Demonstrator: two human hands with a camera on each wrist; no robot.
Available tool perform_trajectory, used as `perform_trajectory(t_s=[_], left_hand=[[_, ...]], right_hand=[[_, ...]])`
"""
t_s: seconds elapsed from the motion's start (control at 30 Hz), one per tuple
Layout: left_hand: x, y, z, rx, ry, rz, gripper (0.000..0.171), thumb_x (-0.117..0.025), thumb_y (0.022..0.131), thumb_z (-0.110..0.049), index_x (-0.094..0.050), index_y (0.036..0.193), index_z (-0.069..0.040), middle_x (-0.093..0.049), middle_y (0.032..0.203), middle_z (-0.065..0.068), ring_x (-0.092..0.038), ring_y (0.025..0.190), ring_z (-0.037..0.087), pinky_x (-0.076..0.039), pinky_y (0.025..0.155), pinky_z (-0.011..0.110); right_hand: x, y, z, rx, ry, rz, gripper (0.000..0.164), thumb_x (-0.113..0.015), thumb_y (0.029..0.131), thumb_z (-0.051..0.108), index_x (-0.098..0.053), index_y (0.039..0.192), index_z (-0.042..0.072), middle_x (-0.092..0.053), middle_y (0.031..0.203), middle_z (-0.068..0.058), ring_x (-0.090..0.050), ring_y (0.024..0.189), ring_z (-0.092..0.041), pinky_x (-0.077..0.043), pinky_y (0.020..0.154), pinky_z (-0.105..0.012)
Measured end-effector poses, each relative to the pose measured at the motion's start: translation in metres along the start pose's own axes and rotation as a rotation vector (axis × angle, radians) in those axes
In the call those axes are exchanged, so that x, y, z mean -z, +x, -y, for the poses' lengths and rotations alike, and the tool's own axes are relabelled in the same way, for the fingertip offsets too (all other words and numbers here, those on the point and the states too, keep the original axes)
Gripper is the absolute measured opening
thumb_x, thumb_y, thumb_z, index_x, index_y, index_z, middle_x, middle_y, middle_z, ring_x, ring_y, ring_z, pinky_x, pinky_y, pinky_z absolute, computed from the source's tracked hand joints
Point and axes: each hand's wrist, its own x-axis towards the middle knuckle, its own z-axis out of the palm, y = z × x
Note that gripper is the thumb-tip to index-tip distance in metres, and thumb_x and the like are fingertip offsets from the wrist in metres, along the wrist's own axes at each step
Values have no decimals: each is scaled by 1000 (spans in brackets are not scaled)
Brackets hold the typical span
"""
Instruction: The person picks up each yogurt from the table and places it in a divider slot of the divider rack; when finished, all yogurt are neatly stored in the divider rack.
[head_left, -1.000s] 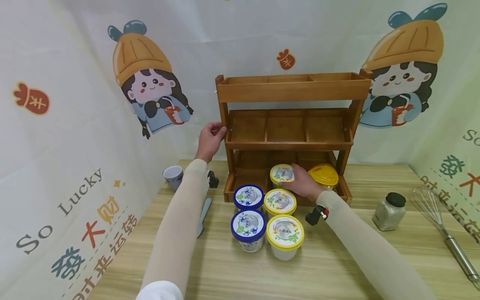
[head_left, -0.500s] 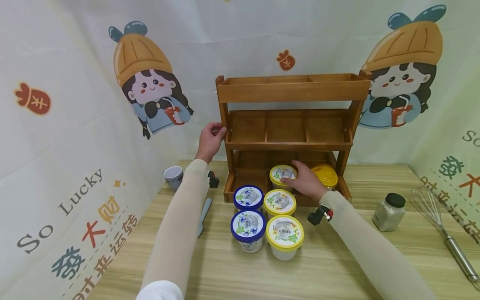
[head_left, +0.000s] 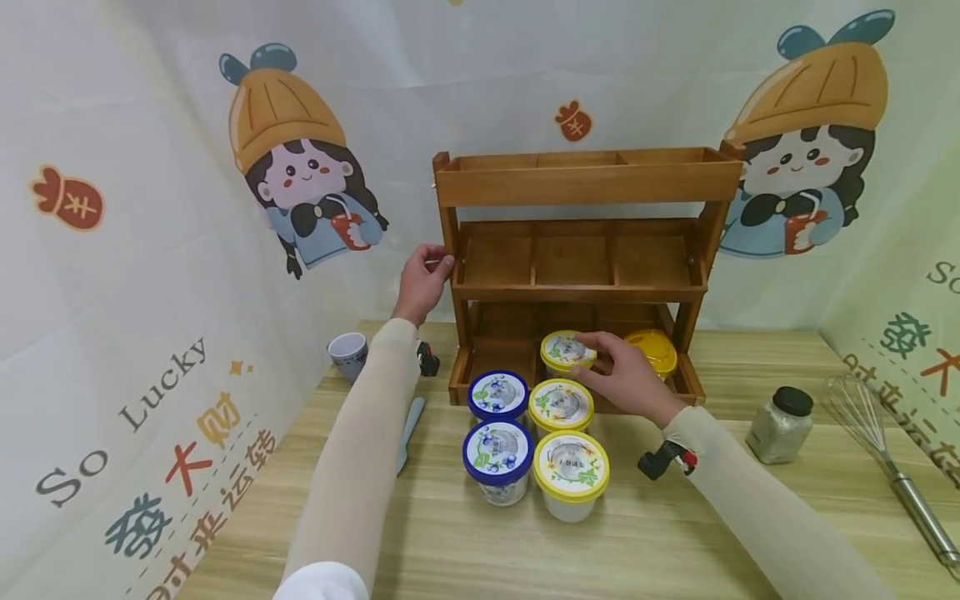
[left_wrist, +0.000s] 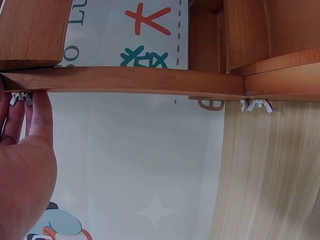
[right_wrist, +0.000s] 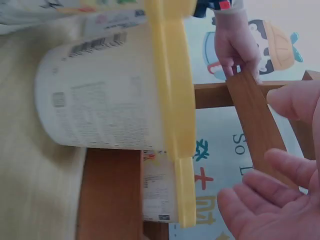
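Observation:
In the head view, my left hand (head_left: 422,285) grips the left upright of a three-tier wooden rack (head_left: 588,185). The left wrist view has its fingers against the post beside a metal wing nut (left_wrist: 21,98). My right hand (head_left: 633,382) is held over the bottom tier, by a yellow-lidded tub (head_left: 564,348) standing in the middle compartment. From the right wrist, its fingers look spread and apart from the tubs. Two more yellow-lidded tubs, a rear one (head_left: 561,403) and a front one (head_left: 572,467), stand before the rack, beside two blue-lidded tubs (head_left: 498,450).
A yellow-lidded container (head_left: 654,350) occupies the bottom right compartment. Left of the rack are a small cup (head_left: 348,353) and a pale blue spatula (head_left: 409,433). To the right stand a black-capped jar (head_left: 780,425) and a lying whisk (head_left: 888,467). Printed cloth hangs behind.
My right hand has let go of the yellow-lidded tub in the rack's middle bottom compartment and drawn back to the right. My left hand stays on the upright.

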Motion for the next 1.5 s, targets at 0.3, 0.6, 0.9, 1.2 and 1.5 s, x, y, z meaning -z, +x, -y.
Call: perform_trajectory(t_s=[0.3, 0.6, 0.9, 1.2, 1.5], left_hand=[[1, -2, 1, 8, 6, 12, 33, -59, 110, -26, -58, 136, -6, -63, 138, 15, -62, 129, 29, -54, 109, 47], [0, -2, -6, 32, -7, 16, 34, -60, 110, -27, -58, 137, -6, -62, 140, 15, -61, 130, 29, -53, 111, 46], [0, -1, -5, 33, 2, 12, 35, -59, 110, -27, -58, 137, -6, -62, 139, 15, -61, 130, 29, -53, 111, 46], [3, -2, -6, 35, 13, 13, 35, -58, 110, -27, -57, 138, -6, -62, 140, 15, -61, 130, 29, -53, 111, 46], [1, -2, -5, 31, 18, 11, 36, -58, 110, -27, -57, 139, -6, -61, 140, 15, -61, 130, 29, -53, 110, 44]], right_hand=[[-4, -17, -17, 37, 60, 52, 54, -74, 101, 26, -56, 147, 3, -59, 151, -21, -61, 134, -43, -52, 111, -53], [-7, -31, -32, 71, 118, 110, 61, -75, 101, 23, -50, 153, 4, -53, 157, -23, -55, 141, -48, -50, 112, -53], [-8, -35, -39, 104, 176, 179, 63, -75, 100, 18, -47, 154, 0, -52, 157, -23, -56, 140, -45, -52, 112, -51], [-14, -34, -45, 108, 192, 237, 71, -77, 98, 14, -42, 158, 3, -48, 160, -23, -53, 142, -46, -55, 109, -43], [-17, -30, -44, 69, 167, 275, 79, -81, 95, 20, -39, 161, 8, -47, 161, -22, -52, 142, -46, -57, 106, -47]])
